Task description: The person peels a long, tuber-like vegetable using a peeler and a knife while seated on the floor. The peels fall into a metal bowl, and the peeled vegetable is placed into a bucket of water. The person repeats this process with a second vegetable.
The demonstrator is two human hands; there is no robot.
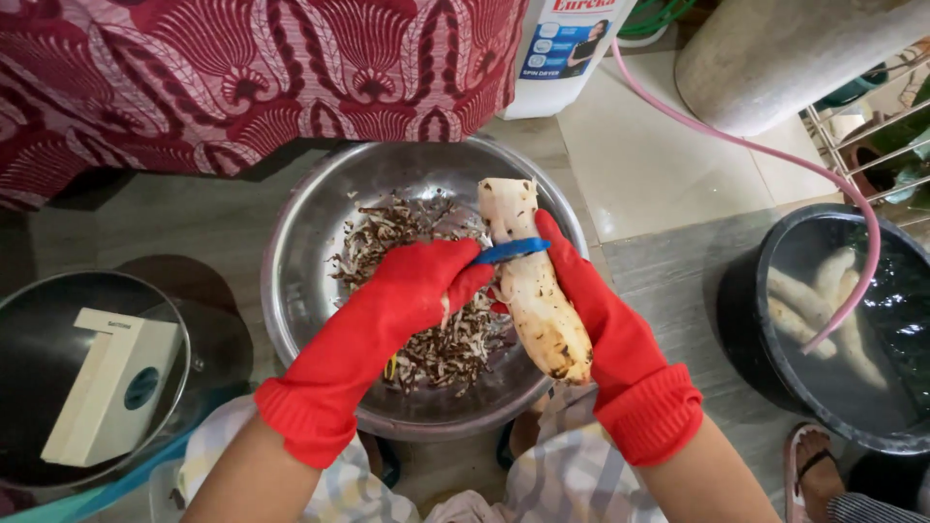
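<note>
Both your hands gloved red: right hand (591,300) grips the pale root (538,295) over the steel bowl (300,242) of peelings; left hand (412,291) holds the blue peeler (511,251) against it.

Red-gloved hands over steel basin (310,242) w/ peelings, right hand (591,300) holding cassava (538,300), left hand (412,291) w/ blue peeler (511,251)

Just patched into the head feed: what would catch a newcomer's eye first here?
Two bright red rubber gloves at centre: the right hand grips a pale, partly peeled root, and the left hand draws a blue peeler across it. Beneath sits a steel basin strewn with dark peelings. At right, a black bucket holds peeled roots in water.
</note>
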